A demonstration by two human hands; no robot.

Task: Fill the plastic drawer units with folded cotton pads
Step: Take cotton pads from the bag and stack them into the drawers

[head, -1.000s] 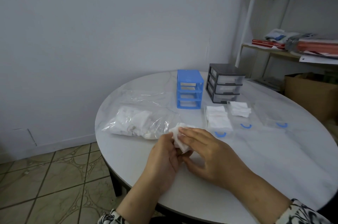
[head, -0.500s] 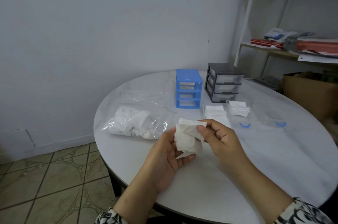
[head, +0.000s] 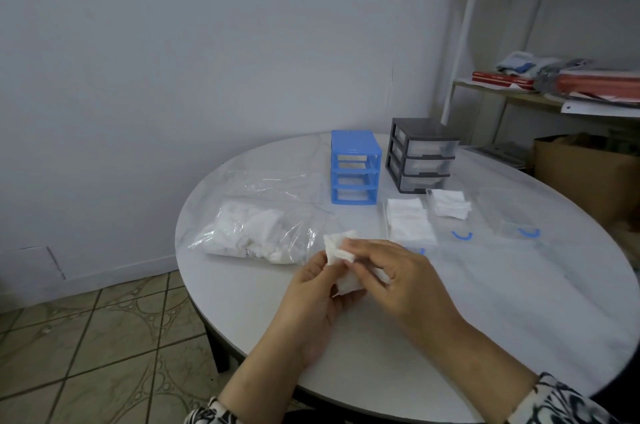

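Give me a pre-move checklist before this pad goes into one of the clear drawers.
1. Pad held: ok, left hand and right hand both hold the cotton pad.
2. Fold finished: cannot tell, fingers cover part of it.
3. Drawers reachable: ok, three clear drawers lie out on the table.
4. Room in them: ok, the right one looks empty.
5. Blue unit ready to take drawers: ok, its slots are open.
6. Supply: ok, the bag holds more pads.

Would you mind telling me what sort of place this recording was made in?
Probably a room in a home or small office, not a factory: a round white table by a plain wall, patterned floor tiles, and a shelf cluttered with books and papers beside a cardboard box.
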